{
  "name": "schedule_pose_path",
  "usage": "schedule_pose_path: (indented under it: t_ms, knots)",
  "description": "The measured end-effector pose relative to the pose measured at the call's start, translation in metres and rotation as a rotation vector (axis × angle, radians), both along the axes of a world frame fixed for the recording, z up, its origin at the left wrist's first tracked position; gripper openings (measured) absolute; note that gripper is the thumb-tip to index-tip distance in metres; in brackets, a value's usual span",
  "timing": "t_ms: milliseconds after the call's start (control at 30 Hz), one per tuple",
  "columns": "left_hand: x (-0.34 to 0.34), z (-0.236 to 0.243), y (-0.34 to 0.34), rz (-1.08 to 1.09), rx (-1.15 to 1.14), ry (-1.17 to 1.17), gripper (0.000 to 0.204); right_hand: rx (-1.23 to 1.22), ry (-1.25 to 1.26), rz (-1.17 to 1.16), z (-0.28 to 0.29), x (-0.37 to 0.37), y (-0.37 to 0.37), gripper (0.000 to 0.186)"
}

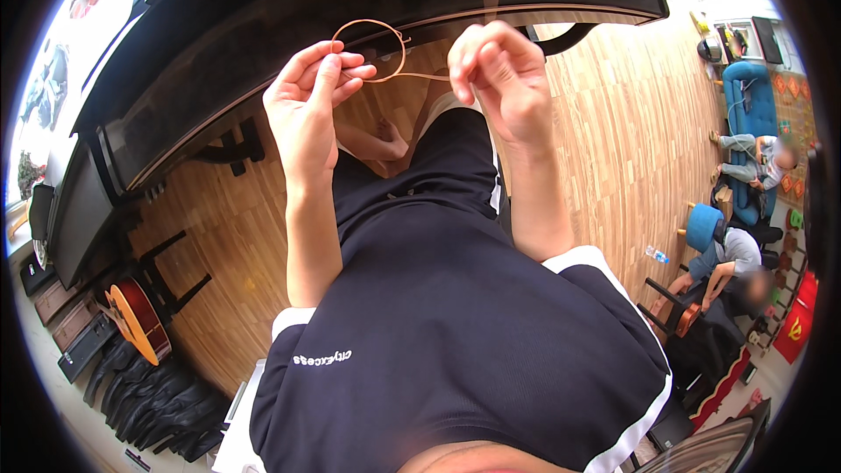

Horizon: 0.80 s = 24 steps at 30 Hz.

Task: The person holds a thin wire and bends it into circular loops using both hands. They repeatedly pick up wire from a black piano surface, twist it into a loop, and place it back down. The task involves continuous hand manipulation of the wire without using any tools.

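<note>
A thin copper-coloured wire (404, 58) is bent into a round loop in front of my chest, with a small hooked or twisted end at the loop's right side. My left hand (317, 92) pinches the loop's left edge between thumb and fingers. From the bottom of the loop a straight length runs right to my right hand (505, 70), which is closed around its end. That far end is hidden by the fingers. Both hands are raised, apart from each other, just this side of a long glossy black piece of furniture (289, 44).
An acoustic guitar (138, 320) stands at the left near several black bags (158, 407). On the right, one person sits on a blue sofa (745, 114) and another (736, 250) holds a small wooden instrument (688, 320). A plastic bottle (657, 254) lies on the wooden floor (604, 149).
</note>
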<state>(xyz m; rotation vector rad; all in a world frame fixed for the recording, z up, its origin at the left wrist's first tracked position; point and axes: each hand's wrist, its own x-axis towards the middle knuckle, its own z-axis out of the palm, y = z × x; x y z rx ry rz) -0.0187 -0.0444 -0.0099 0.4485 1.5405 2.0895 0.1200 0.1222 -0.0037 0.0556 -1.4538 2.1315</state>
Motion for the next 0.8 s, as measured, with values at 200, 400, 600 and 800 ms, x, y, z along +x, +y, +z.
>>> schedule_pose_path:
  t_ms: [200,400,600,800]
  knots:
    - [0.009,0.005,0.002,0.035,-0.048,0.191,0.016,0.279,-0.611,-0.061,0.018,0.002,-0.015,0.010]
    - [0.022,0.006,0.005,-0.056,-0.055,0.325,0.011,0.201,-0.618,-0.163,0.012,-0.005,-0.013,0.014]
    - [0.027,0.003,0.007,-0.092,-0.176,0.540,0.012,0.255,-0.562,-0.167,0.006,-0.004,-0.010,0.024]
    - [0.022,0.005,0.008,-0.158,-0.219,0.720,0.012,0.357,-0.482,-0.130,-0.003,-0.003,-0.010,0.013]
